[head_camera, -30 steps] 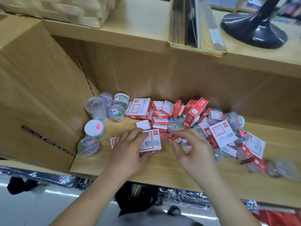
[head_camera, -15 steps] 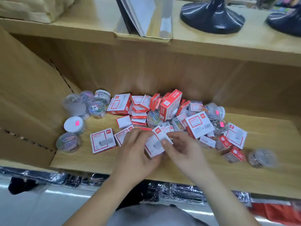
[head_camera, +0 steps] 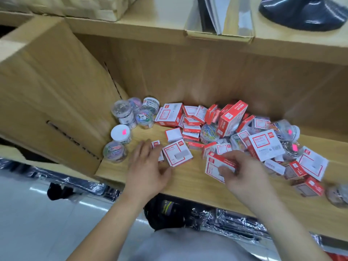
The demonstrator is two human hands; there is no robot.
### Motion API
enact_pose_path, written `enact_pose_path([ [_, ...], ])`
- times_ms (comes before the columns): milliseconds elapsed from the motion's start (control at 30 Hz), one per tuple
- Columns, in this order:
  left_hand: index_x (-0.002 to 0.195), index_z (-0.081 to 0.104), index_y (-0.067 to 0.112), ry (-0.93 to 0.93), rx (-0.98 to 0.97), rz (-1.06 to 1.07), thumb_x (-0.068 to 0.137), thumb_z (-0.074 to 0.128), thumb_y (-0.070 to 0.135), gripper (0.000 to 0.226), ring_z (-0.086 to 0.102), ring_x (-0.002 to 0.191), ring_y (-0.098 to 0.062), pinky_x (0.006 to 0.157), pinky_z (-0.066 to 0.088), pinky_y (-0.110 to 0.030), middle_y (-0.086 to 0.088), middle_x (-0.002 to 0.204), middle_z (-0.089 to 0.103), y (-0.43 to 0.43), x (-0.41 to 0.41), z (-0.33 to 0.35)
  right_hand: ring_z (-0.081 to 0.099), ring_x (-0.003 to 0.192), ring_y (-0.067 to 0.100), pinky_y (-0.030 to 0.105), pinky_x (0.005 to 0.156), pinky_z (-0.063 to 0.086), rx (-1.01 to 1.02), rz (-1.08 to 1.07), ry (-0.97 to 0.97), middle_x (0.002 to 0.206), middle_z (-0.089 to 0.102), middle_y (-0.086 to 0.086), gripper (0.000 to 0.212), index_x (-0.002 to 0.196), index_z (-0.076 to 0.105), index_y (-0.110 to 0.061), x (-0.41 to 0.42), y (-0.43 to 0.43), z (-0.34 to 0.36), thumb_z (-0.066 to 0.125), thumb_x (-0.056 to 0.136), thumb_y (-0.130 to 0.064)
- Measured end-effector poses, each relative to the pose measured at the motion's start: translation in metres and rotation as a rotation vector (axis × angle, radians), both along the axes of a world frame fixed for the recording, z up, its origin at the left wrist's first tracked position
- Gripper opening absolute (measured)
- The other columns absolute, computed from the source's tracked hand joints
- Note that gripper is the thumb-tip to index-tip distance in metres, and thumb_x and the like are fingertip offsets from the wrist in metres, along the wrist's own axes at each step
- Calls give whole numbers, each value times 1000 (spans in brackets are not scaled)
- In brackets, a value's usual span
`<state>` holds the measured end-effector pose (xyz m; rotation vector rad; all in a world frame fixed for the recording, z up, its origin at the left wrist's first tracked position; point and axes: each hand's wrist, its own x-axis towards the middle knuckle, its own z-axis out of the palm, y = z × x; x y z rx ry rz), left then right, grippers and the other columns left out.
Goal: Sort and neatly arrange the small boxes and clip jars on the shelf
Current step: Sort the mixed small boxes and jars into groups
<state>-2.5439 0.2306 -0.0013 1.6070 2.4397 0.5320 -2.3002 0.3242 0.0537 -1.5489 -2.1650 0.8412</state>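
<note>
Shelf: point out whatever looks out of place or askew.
The red-and-white boxes lie heaped at all angles mid-shelf, a coloured-clip jar buried among them and a white-lidded jar tipped on its side. The left jars stand grouped. The right hand holds one box.

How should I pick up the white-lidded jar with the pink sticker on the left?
Probably from above, fingers round the lid of the white-lidded jar: it stands upright, the cardboard box is close on its left and a colourful clip jar sits just in front, so its top and right side look freest.
</note>
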Motion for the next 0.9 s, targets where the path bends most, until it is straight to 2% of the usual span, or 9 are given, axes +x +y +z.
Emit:
enact_pose_path([
  [67, 151, 43, 25, -59, -168, -30, 73, 61, 48, 83, 20, 152, -35, 122, 23, -46, -13, 163, 30, 0, -10, 3, 64, 90, 12, 29, 76, 42, 30, 72, -104, 92, 69, -18, 25, 101, 68, -35, -6, 0, 3, 74, 81, -22],
  [133, 153, 40, 29, -79, -212, -58, 71, 65, 43, 86, 20, 150, -35, 121, 23, -42, -13, 164, 25, -1, -20, 3, 57, 110, 11, 21, 79, 33, 92, 154, -122, 112, 60, -13, 27, 101, 70, -31, -15, 2, 3, 77, 80, -15],
  [200, 146, 51, 27, -81, -170, -56, 71, 64, 40, 77, 37, 136, -36, 114, 34, -41, -10, 154, 44, -1, -31, 3, 46, 130, 17, 21, 98, 34, 178, 231, -115, 135, 52, -4, 27, 101, 72, -24, -23, 7, -1, 79, 77, -12],
  [267, 133, 63, 22, -50, -102, -52, 71, 58, 43, 66, 53, 115, -35, 98, 45, -41, -6, 125, 65, -1, -38, 1, 38, 138, 22, 29, 107, 32, 233, 284, -147, 147, 49, 1, 27, 100, 71, -21, -26, 13, -6, 80, 76, -13],
  [400, 117, 65, 23, -23, 61, 81, 69, 66, 56, 58, 58, 98, -31, 82, 51, -40, -3, 97, 69, -13, -34, 12, 52, 123, 24, 35, 101, 46, 254, 341, -164, 124, 63, -2, 31, 98, 68, -19, -30, 20, -16, 78, 73, -6],
  [533, 119, 62, 24, -129, 238, -2, 72, 73, 50, 55, 55, 100, -21, 81, 47, -35, 6, 108, 66, -3, -2, 17, 58, 107, 24, 39, 90, 49, 316, 295, -85, 104, 64, -2, 31, 101, 69, -20, -29, 19, -25, 80, 75, -7],
  [667, 123, 62, 21, -85, 174, -144, 76, 72, 45, 53, 53, 109, -27, 91, 50, -41, 2, 127, 62, 15, 16, -11, 59, 108, 22, 32, 89, 47, 321, 207, -58, 115, 69, -1, 52, 123, 67, -21, -25, 11, -26, 83, 75, -8],
  [767, 124, 62, 22, -59, 185, -200, 77, 69, 45, 53, 46, 126, -29, 108, 41, -39, -2, 141, 56, 12, 10, -24, 64, 104, 26, 37, 82, 56, 355, 240, -46, 112, 70, -1, 48, 122, 69, -22, -21, 11, -28, 82, 78, -10],
  [900, 122, 61, 25, -83, 221, -214, 74, 67, 47, 53, 57, 110, -31, 94, 47, -37, -6, 119, 64, 13, -1, -24, 64, 101, 23, 34, 81, 54, 359, 260, -30, 107, 68, -4, 38, 120, 71, -22, -20, 10, -28, 77, 85, -12],
])
